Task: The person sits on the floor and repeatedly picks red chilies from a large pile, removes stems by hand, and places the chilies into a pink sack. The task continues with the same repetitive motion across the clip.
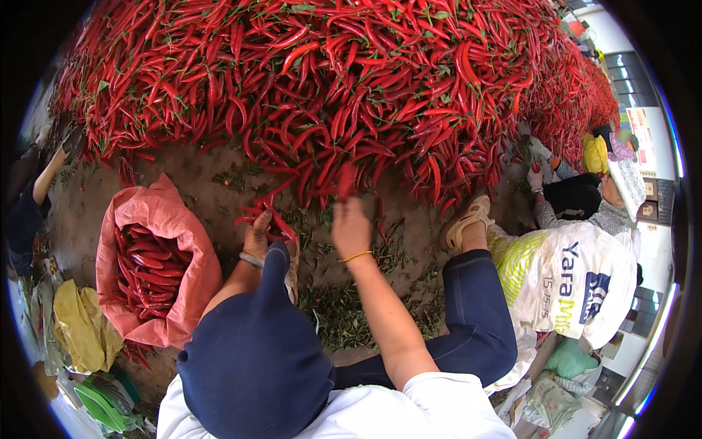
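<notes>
A large heap of red chili peppers [340,82], some with green stems and leaves, fills the upper part of the head view. My left hand [259,233], with a bracelet at the wrist, holds several red chilies [281,222] beside my knee. Blurred by motion, my right hand [351,226] is at the heap's lower edge with a red chili [346,178] at its fingertips. To the left of my left hand stands an open pink woven sack [207,258], partly filled with red chilies [151,269].
Stems and leaves [351,318] litter the floor between my legs. A white fertilizer sack [570,280] lies to my right, near a gloved co-worker [581,192]. Another person's arm [49,170] reaches in at far left, above a yellow sack [82,329] and green container [101,403].
</notes>
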Demonstrator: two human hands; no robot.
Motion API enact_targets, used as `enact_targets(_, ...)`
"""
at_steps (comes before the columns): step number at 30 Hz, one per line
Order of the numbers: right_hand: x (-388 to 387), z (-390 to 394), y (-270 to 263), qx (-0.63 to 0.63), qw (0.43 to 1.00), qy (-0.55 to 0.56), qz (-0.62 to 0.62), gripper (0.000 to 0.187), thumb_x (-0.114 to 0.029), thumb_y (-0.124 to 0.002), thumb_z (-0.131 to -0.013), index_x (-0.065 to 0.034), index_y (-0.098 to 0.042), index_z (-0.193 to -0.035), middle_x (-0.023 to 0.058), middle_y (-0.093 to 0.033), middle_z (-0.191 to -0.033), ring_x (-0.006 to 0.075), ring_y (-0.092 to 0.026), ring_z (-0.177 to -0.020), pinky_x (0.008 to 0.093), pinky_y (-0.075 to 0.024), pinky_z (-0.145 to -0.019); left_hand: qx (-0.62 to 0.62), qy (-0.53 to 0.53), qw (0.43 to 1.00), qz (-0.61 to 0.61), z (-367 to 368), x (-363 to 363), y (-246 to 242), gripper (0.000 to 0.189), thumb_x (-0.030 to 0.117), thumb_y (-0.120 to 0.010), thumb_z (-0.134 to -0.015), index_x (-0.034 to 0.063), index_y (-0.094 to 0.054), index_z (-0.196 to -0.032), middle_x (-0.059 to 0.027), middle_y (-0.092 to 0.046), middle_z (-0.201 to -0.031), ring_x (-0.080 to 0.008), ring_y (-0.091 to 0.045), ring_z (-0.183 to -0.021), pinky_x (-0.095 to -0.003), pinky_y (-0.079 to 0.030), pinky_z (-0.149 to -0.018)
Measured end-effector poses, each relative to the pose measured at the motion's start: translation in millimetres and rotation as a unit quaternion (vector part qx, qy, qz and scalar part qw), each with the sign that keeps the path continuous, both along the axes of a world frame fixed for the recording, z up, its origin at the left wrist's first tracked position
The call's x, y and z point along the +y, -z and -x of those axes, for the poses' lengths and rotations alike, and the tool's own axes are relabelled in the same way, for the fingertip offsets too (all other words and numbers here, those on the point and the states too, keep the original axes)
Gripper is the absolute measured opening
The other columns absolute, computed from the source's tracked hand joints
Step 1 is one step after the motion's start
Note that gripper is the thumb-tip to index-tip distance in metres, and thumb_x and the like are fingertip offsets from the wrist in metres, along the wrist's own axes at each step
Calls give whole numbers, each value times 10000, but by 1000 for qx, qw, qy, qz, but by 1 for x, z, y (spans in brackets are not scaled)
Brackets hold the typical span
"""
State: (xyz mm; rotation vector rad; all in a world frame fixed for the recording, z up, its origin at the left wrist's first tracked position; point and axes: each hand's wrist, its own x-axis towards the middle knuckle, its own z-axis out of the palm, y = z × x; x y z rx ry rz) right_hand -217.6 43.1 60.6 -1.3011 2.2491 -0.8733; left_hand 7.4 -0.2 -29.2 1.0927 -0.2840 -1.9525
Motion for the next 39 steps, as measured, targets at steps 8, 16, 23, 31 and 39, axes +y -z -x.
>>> enact_targets(8,-13,-63,-57,-34,919,-391,-32,230,-178,-583,-905,-11,-557,-1061,211,-570,-998,427,-623,-877,487,-523,-720,42,13,999,11,-3,3,-32,212,238,-721,-898,65,-681,-1014,-52,-700,-965,-185,-671,-866,-354,-557,-788)
enact_targets(16,-2,-36,-74,66,901,-420,81,187,-218,-651,-845,-69,-542,-815,105,-583,-728,307,-631,-691,416,-516,-628,120,25,992,-23,9,-13,-39,318,311,-765,-844,65,-642,-1004,-97,-701,-866,-244,-683,-753,-386,-591,-707)
enact_targets(23,-2,4,-58,272,871,-403,-69,317,-198,-640,-841,-17,-600,-1098,148,-629,-1114,271,-617,-1064,387,-467,-948,97,55,993,31,-6,7,-54,245,244,-705,-885,57,-648,-1031,-95,-711,-913,-217,-700,-817,-351,-591,-716)
enact_targets(31,-59,-68,-21,-272,912,-281,-125,1232,-472,-864,-608,72,-213,-1500,284,-614,-1214,359,-610,-1154,394,-473,-965,184,35,978,-95,15,10,-43,453,365,-745,-870,104,-619,-1218,-81,-696,-1057,-231,-679,-903,-370,-570,-792)
enact_targets(39,-64,-74,-22,-51,909,-357,-208,1082,-235,-776,-594,17,-238,-1498,255,-670,-1070,380,-672,-1015,399,-519,-855,212,36,973,-87,6,10,-62,496,382,-800,-816,135,-637,-1214,-53,-698,-1108,-239,-663,-1006,-444,-539,-894)
